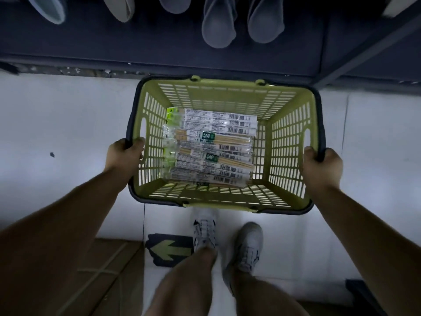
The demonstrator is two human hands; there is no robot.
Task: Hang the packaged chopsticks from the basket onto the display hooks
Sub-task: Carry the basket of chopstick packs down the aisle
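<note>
Grips: left grip (124,153) and right grip (322,166) each clamped on opposite rim ends.
Clear-wrapped packaged chopsticks (209,151): between the grips, nearer left; long axis grip-to-grip.
Green slatted plastic basket (227,96): holds them flat, over white floor (68,122).

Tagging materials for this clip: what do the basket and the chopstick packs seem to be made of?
The basket looks moulded plastic, matte olive-green, given its slotted walls; darker rim, likely plastic too. The chopstick packs: clear glossy film showing glare, printed labels; sticks inside look pale wood or bamboo, cannot tell which.
</note>
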